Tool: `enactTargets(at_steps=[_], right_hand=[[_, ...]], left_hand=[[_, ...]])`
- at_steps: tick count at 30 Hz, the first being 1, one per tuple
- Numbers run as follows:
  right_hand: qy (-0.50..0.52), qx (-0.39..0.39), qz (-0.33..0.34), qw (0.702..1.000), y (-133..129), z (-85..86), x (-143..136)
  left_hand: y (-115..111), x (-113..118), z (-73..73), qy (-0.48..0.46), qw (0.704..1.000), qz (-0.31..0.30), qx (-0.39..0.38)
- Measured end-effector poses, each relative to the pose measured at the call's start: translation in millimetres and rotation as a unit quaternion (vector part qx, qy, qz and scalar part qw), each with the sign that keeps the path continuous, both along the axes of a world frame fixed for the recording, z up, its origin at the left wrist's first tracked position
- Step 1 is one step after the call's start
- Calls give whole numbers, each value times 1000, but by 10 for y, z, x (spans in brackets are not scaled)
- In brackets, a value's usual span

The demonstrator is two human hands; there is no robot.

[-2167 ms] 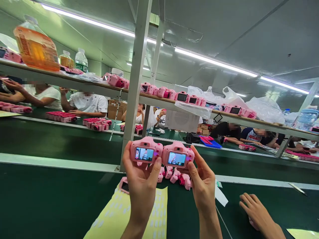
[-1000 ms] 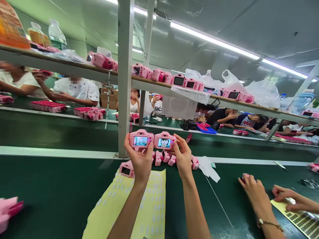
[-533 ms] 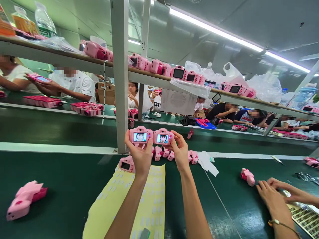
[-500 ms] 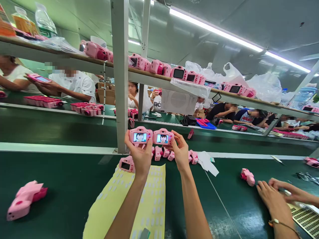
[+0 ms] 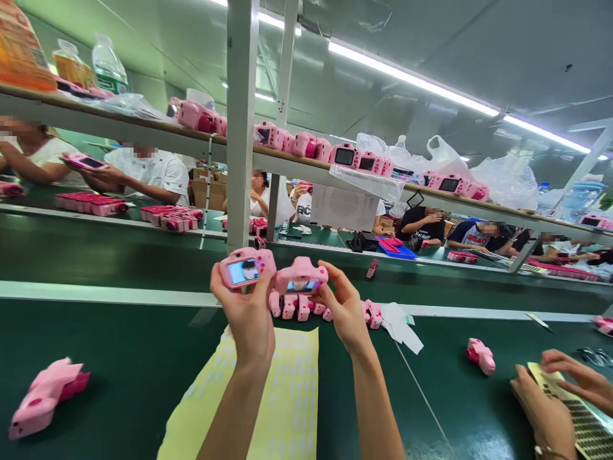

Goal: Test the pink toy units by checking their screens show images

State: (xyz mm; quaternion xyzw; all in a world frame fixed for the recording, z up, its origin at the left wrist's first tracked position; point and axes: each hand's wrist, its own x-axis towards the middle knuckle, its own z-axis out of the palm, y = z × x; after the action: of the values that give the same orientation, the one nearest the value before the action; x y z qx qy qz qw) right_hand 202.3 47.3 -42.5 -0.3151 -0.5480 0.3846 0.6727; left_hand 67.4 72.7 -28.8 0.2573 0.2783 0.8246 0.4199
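Note:
My left hand [image 5: 249, 310] is closed round a pink toy camera [image 5: 234, 273], its lit screen facing me and its body tilted. My right hand [image 5: 345, 306] pinches a second pink camera [image 5: 302, 271] at its right end. That one leans so that its top shows above the lit screen. The two cameras touch or nearly touch above the green bench [image 5: 134, 345]. Below my hands lies a yellow sheet [image 5: 287, 383] with rows of small pale labels. Several small pink cameras [image 5: 303, 308] stand in a row behind my hands.
A pink camera [image 5: 45, 396] lies at the left, another [image 5: 480, 356] at the right. Beside that one, another person's hands [image 5: 550, 402] hold a label sheet. White paper scraps [image 5: 401, 327] lie right of my hand. A post [image 5: 240, 128] and a loaded shelf [image 5: 297, 160] stand ahead.
Both held cameras have shifted left and tilted; the right one has tipped so its top shows. The neighbouring person's hands now lift a label sheet. The view has shifted slightly.

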Motion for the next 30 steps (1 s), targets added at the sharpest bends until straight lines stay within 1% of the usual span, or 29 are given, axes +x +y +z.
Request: enactTargets(at_steps=[3,5,7,9,12,17,21,23,26,30], right_hand=[[-38,11,96,995,-218,128,-133],[-50,14,156,986,-333,180,-215],[-53,20,188,981,-416,207,-275],[-64,24,179,981,-478,218,-304],[-106,20,129,986,-559,221,-301],[-114,15,108,987,-659,238,-332],[-95,45,11,994,-684,258,-460],[-101,34,-13,994,-696,255,-516],[-107,-8,-4,994,-726,243,-551],[-87,-26,47,995,-755,239,-532]], left_hand=[[-188,-185,205,-47,999,16,14],[-315,-285,307,-69,997,31,24],[-426,-351,378,-83,995,40,30],[-514,-388,420,-90,994,42,36],[-600,-414,446,-97,993,42,44],[-671,-431,462,-101,992,51,56],[-703,-405,499,-97,991,69,67],[-716,-381,518,-91,991,74,67],[-740,-356,532,-90,991,77,62],[-762,-368,528,-93,990,79,67]])
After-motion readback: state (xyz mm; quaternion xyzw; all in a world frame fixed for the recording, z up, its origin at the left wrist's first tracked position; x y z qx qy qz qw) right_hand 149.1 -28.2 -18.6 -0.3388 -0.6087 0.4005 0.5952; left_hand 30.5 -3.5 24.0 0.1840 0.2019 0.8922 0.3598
